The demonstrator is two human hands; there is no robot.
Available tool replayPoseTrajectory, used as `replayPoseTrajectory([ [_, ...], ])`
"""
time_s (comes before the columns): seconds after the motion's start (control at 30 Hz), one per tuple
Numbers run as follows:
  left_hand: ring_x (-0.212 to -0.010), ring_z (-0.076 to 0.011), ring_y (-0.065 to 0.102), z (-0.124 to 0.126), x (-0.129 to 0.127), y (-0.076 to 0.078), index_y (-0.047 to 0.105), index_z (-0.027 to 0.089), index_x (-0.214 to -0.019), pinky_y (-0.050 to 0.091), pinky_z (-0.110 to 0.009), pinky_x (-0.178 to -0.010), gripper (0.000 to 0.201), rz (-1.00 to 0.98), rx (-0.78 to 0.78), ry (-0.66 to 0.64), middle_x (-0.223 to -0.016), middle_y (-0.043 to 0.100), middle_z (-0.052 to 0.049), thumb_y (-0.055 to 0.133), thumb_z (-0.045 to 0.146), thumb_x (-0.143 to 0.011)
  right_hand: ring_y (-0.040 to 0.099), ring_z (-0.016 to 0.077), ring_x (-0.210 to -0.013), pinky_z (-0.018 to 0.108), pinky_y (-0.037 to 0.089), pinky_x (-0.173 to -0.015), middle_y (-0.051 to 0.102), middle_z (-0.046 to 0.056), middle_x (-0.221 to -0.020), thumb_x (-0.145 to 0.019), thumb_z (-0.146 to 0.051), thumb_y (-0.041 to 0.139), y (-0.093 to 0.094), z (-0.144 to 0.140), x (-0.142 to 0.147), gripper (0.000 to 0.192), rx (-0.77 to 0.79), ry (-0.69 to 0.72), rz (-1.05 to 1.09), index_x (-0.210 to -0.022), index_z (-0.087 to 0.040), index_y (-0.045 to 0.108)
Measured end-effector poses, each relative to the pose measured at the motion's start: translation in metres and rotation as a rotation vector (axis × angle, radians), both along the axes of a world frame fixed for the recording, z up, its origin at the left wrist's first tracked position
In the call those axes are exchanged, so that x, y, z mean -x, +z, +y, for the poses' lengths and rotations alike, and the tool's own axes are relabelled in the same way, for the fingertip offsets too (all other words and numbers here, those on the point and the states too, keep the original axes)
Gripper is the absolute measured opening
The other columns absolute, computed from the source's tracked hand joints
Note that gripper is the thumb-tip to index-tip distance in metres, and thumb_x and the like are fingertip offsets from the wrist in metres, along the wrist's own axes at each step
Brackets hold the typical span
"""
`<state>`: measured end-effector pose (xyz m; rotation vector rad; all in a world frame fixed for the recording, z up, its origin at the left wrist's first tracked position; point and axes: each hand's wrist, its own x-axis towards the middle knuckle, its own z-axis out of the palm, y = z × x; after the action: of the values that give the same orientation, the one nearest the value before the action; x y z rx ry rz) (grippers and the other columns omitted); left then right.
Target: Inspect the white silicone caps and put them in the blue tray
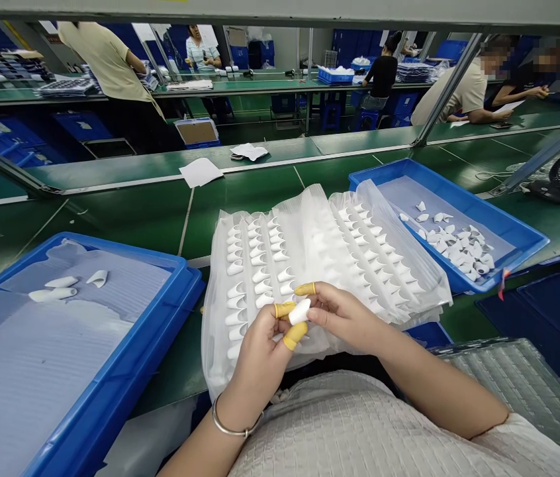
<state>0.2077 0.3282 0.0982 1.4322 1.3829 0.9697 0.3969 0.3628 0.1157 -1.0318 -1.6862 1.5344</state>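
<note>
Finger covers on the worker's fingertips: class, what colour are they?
Yellow finger covers, seen in the head view.

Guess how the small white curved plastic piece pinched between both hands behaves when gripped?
The small white curved plastic piece is probably rigid: it keeps its shape between the left hand and right hand. Likely very light, being thin. Its glossy, rounded surface may slip or roll.

Bright even overhead light, sharp, edges bowed
</note>
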Motion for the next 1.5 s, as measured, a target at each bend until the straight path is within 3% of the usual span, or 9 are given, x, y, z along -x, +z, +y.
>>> replayPoseTrajectory([
  [0.17,-0.067,-0.0134,0.056,0.0,0.0,0.003,0.057,0.02,-0.097,0.046,-0.027,-0.066,0.022,-0.036,0.055,-0.027,-0.072,0.057,0.003,0.066,0.035,-0.084,0.056,0.0159,-0.083,0.028,0.044,-0.071,0.06,0.002,-0.091,-0.091,-0.037,0.064,0.001,0.0,0.001,0.019,-0.019,-0.066,-0.011,-0.095,-0.018,0.06],
  [0.3,-0.069,-0.012,0.055,0.0,0.002,0.004,0.056,0.02,-0.11,0.046,-0.026,-0.067,0.031,-0.152,0.125,-0.098,-0.08,0.06,0.001,0.067,0.032,-0.084,0.049,0.0146,-0.074,0.028,0.039,-0.068,0.048,0.0,-0.077,-0.098,-0.036,0.052,0.009,0.005,-0.004,0.03,-0.142,-0.005,-0.099,-0.075,-0.018,0.055],
  [0.43,-0.059,-0.0084,0.047,0.001,0.002,0.003,0.048,0.023,-0.128,0.041,-0.021,-0.054,0.049,-0.369,0.236,-0.194,-0.08,0.059,0.003,0.067,0.036,-0.085,0.048,0.014,-0.075,0.027,0.039,-0.071,0.048,0.0,-0.079,-0.098,-0.037,0.052,0.013,0.008,-0.008,0.028,-0.176,0.113,-0.072,-0.077,-0.018,0.056],
  [0.63,-0.055,-0.0067,0.045,0.003,-0.004,0.005,0.052,0.02,-0.098,0.036,-0.018,-0.049,0.036,-0.412,0.272,-0.108,-0.071,0.059,0.005,0.077,0.033,-0.076,0.046,0.0126,-0.07,0.025,0.038,-0.063,0.049,-0.003,-0.078,-0.087,-0.043,0.068,0.002,-0.001,0.005,0.027,0.056,-0.042,0.025,-0.09,-0.019,0.054],
  [0.77,-0.066,-0.0087,0.056,0.002,-0.009,0.009,0.05,0.019,-0.091,0.044,-0.019,-0.06,0.04,-0.351,0.222,-0.016,-0.073,0.062,0.005,0.082,0.025,-0.068,0.041,0.0098,-0.062,0.023,0.032,-0.055,0.044,-0.006,-0.069,-0.077,-0.043,0.079,-0.004,-0.005,0.014,0.039,0.135,-0.073,0.055,-0.08,-0.019,0.048],
  [0.97,-0.049,-0.005,0.044,0.003,-0.008,0.008,0.046,0.02,-0.085,0.038,-0.017,-0.048,0.035,-0.41,0.237,-0.048,-0.067,0.062,0.006,0.078,0.029,-0.073,0.052,0.0116,-0.059,0.025,0.04,-0.057,0.057,-0.001,-0.067,-0.094,-0.048,0.055,-0.001,-0.001,0.013,0.035,0.187,0.021,0.142,-0.075,-0.018,0.053],
  [1.1,-0.046,-0.0045,0.043,0.006,-0.008,0.002,0.048,0.019,-0.088,0.035,-0.016,-0.042,0.032,-0.476,0.233,-0.052,-0.068,0.063,0.005,0.075,0.033,-0.076,0.056,0.0122,-0.063,0.026,0.043,-0.063,0.06,-0.001,-0.067,-0.1,-0.038,0.047,0.002,-0.005,0.014,0.035,-0.017,-0.077,-0.03,-0.072,-0.018,0.055],
  [1.3,-0.046,-0.0033,0.044,0.007,-0.006,0.0,0.05,0.019,-0.089,0.037,-0.015,-0.042,0.031,-0.567,0.252,-0.022,-0.07,0.06,0.006,0.074,0.032,-0.076,0.059,0.013,-0.069,0.027,0.045,-0.067,0.061,-0.002,-0.074,-0.101,-0.03,0.042,-0.004,0.0,0.007,0.019,-0.037,-0.272,0.023,-0.11,-0.022,0.057],
  [1.5,-0.046,-0.0034,0.045,0.007,-0.005,0.003,0.05,0.019,-0.088,0.037,-0.015,-0.043,0.03,-0.581,0.277,-0.045,-0.069,0.058,0.007,0.075,0.032,-0.077,0.052,0.0116,-0.067,0.025,0.042,-0.061,0.053,-0.004,-0.074,-0.084,-0.037,0.071,0.0,-0.002,0.009,0.024,0.076,-0.167,0.061,-0.096,-0.021,0.057],
])
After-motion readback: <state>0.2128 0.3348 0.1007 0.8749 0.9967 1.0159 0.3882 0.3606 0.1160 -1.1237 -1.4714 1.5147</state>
